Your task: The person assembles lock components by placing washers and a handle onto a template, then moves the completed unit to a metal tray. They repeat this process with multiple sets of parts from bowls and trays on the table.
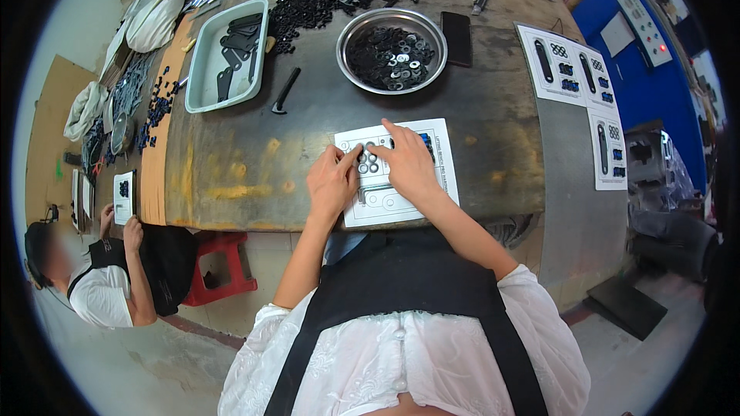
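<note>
A white printed card (441,196) lies on the table in front of me, with outlined shapes on it. Several grey metal washers (368,163) sit grouped in rows on its left half. My left hand (331,185) rests at the card's left edge, its index fingertip touching the upper washers. From the other side my right hand (414,169) reaches over the card, fingers apart, one fingertip beside the same washers. Small blue and black parts (426,141) show at the card's upper right, partly covered by my right hand.
Beyond the card are a steel bowl (391,91) of washers, a tray (199,81) of flat black parts, a black T-shaped tool (287,91) and a heap of black pieces (304,11). More filled cards (566,96) lie right. A co-worker (104,281) holds a card at left.
</note>
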Motion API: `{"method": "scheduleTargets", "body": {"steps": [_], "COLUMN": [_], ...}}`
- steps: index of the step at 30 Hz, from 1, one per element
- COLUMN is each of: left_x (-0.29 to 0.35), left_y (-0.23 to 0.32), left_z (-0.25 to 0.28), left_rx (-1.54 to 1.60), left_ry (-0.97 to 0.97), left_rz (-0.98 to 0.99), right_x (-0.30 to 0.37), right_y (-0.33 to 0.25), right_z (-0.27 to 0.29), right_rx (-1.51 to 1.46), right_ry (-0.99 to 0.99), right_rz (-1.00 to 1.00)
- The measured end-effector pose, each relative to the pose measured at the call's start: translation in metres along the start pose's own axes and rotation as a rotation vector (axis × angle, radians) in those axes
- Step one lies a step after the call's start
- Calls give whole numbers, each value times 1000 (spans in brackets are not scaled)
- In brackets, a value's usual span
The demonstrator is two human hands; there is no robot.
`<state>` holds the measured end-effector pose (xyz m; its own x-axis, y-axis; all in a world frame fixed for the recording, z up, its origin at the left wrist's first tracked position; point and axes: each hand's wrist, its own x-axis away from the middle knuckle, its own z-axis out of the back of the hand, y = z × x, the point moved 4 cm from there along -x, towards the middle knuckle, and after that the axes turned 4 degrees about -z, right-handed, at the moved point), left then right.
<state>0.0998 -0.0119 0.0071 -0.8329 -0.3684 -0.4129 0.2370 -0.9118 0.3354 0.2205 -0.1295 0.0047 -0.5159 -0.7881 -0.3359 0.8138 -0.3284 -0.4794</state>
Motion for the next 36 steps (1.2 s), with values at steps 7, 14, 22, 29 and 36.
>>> {"method": "scheduleTargets", "body": {"steps": [7, 14, 22, 29, 36], "left_x": [-18, -28, -27, -43, -152], "left_y": [-33, -41, -47, -63, -19], "left_z": [-2, 6, 0, -12, 40], "left_rx": [38, 210, 204, 356, 823], "left_ry": [29, -193, -182, -345, 5], "left_rz": [131, 278, 244, 366, 224], "right_x": [-1, 6, 6, 4, 9], "right_y": [-5, -2, -11, -3, 31], "right_z": [12, 9, 8, 30, 70], "right_rx": [-53, -62, -84, -217, -232], "right_ry": [-46, -20, -30, -33, 111], "right_rz": [26, 9, 73, -22, -136]}}
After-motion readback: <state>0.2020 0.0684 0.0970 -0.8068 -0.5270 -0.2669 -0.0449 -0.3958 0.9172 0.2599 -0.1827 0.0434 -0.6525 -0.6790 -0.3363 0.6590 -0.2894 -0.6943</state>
